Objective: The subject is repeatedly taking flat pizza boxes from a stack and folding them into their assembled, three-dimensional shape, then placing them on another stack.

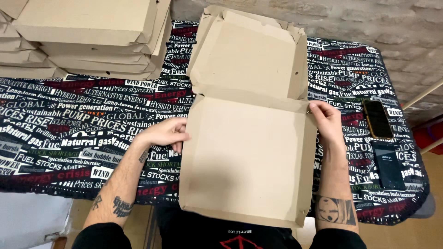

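Observation:
An open brown cardboard pizza box (247,152) lies on the table in front of me, its lid (249,55) folded back and away. My left hand (166,133) grips the left wall of the box's near half, fingers curled on the flap. My right hand (328,121) pinches the right wall close to the hinge corner. The near edge of the box hangs past the table's front edge, over my lap.
A stack of folded cardboard boxes (92,37) fills the back left. Two phones (377,119) (388,166) lie at the right on the black printed tablecloth (69,120). A brick wall (369,18) rises behind the table.

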